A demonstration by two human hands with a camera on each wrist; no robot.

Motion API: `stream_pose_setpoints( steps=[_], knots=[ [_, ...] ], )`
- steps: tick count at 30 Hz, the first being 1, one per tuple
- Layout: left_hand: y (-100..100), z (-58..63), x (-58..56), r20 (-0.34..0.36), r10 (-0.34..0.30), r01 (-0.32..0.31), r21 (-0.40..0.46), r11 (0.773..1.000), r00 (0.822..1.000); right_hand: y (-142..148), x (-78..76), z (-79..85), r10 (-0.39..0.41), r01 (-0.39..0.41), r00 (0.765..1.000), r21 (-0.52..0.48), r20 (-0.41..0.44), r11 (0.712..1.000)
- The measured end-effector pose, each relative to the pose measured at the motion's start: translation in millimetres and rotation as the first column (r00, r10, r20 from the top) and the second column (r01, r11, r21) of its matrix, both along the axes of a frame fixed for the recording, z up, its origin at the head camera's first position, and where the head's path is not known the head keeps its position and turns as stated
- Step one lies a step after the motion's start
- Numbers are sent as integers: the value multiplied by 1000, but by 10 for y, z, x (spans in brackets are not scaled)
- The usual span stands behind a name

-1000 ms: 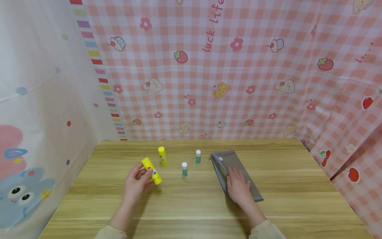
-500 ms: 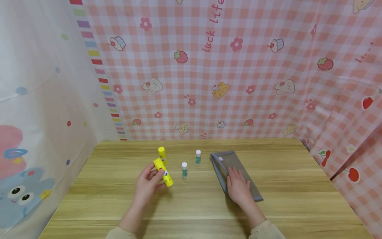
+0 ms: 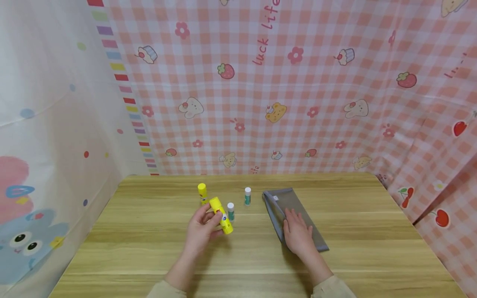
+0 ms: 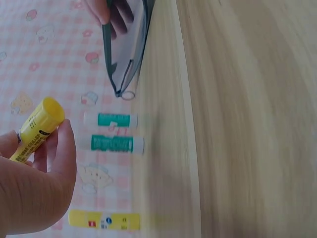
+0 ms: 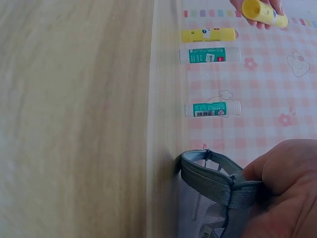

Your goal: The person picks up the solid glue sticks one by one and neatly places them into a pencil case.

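My left hand (image 3: pixel 200 229) grips a yellow glue stick (image 3: pixel 225 224) between thumb and fingers, tilted and raised over the table. In the head view it overlaps one small glue stick (image 3: pixel 231 212) with a white cap and green label. A second white-capped glue stick (image 3: pixel 247 196) stands upright behind it, and another yellow glue stick (image 3: pixel 202 191) stands at the left. My right hand (image 3: pixel 298 235) holds a grey mesh zipper pouch (image 3: pixel 311 227) by its edge. The right wrist view shows the pouch's zippered mouth (image 5: pixel 208 173) gaping beside the thumb.
All of this is on a wood-grain table (image 3: pixel 238 265). A pink checked curtain (image 3: pixel 238 82) hangs along the table's back edge, and a white patterned curtain (image 3: pixel 56 136) hangs at the left.
My left hand has moved right with the yellow glue stick, passing from beside the standing yellow one to the front of the nearer white-capped one. The right hand and pouch stay put.
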State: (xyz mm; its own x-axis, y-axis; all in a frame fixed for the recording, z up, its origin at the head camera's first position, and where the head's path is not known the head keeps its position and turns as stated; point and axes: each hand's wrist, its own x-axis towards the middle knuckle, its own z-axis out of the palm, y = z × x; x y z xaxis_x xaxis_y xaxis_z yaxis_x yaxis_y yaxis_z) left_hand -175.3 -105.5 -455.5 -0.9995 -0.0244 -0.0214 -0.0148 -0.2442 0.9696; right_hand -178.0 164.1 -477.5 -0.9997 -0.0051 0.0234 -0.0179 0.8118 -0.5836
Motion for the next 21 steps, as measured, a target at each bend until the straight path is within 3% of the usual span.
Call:
stream_pose_setpoints(
  steps=[21],
  knots=[
    [522, -18, -29, 9, -87, 87, 5, 996, 996, 0, 1, -19, 0, 0, 1000, -3, -22, 1000]
  ],
)
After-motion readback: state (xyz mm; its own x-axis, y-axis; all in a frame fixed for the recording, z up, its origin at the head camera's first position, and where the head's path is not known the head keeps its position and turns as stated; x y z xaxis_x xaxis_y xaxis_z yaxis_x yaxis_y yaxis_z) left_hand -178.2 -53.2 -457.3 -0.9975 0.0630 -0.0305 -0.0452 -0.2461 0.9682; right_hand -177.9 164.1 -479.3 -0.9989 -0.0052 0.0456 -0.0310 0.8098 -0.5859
